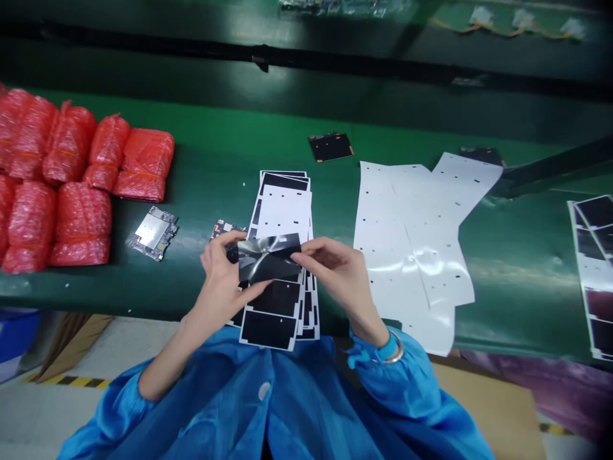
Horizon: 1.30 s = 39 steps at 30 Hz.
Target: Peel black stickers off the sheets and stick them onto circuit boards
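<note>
A shiny black film sticker, with light glaring off it, is held up between my two hands. My left hand grips its left end, thumb along the lower edge. My right hand pinches the right end between thumb and finger. Below lies a fanned stack of white backing sheets bearing black stickers. A circuit board shows partly behind my left fingers. Whether my left hand also holds something dark under the film is hidden.
Red bubble-wrapped bundles fill the left of the green table, near another circuit board. A black-covered board lies at the back. White peeled sheets spread on the right, with another sticker sheet at the far right.
</note>
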Each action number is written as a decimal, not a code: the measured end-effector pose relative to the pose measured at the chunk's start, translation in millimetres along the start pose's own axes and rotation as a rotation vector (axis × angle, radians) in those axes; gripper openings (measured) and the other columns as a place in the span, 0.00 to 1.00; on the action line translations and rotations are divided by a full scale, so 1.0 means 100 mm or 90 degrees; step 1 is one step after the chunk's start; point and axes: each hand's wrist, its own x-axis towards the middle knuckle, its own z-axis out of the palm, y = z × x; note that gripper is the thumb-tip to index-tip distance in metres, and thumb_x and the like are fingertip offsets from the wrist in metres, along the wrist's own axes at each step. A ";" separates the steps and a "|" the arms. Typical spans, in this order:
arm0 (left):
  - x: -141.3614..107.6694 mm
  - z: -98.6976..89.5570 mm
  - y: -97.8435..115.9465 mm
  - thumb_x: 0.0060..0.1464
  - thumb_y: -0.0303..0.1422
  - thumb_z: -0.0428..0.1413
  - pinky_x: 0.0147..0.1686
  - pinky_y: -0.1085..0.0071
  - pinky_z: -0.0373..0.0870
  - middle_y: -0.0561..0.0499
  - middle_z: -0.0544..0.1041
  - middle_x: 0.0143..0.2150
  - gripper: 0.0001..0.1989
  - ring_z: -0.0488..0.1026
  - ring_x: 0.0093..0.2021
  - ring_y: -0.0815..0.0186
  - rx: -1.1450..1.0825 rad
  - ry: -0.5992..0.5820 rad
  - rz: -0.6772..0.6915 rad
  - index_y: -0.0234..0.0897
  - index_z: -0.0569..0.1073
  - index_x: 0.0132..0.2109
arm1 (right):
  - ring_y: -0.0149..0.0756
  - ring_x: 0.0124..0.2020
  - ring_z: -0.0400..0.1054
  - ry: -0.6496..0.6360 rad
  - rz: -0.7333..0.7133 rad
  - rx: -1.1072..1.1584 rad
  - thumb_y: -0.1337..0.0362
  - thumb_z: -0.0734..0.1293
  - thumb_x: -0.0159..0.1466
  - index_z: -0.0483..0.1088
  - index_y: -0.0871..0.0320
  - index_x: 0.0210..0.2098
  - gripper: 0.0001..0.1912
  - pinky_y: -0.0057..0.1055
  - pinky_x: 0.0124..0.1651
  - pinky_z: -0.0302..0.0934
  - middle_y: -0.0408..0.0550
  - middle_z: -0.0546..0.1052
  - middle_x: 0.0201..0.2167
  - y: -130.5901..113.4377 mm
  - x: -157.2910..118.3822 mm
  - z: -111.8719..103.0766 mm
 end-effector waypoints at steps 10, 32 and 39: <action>-0.11 -0.33 -0.68 0.64 0.44 0.54 0.63 0.43 0.60 0.35 0.67 0.64 0.27 0.64 0.64 0.43 0.218 0.045 -0.134 0.38 0.65 0.65 | 0.33 0.30 0.75 0.184 -0.142 -0.250 0.63 0.72 0.65 0.75 0.53 0.38 0.03 0.32 0.34 0.71 0.42 0.79 0.34 0.06 -0.06 -0.31; 0.16 -0.44 -0.80 0.49 0.40 0.68 0.58 0.44 0.66 0.39 0.72 0.53 0.36 0.69 0.56 0.45 0.188 0.019 -0.094 0.37 0.65 0.61 | 0.31 0.27 0.71 0.168 -0.048 -0.121 0.62 0.75 0.59 0.74 0.54 0.30 0.07 0.31 0.31 0.70 0.40 0.76 0.27 -0.18 -0.01 -0.26; 0.12 -0.55 -0.20 0.50 0.39 0.68 0.49 0.59 0.79 0.43 0.68 0.62 0.43 0.71 0.59 0.53 -0.197 0.099 0.076 0.51 0.60 0.69 | 0.43 0.42 0.79 0.074 -0.084 0.070 0.64 0.77 0.58 0.73 0.52 0.27 0.09 0.39 0.39 0.73 0.42 0.81 0.31 -0.42 -0.01 -0.22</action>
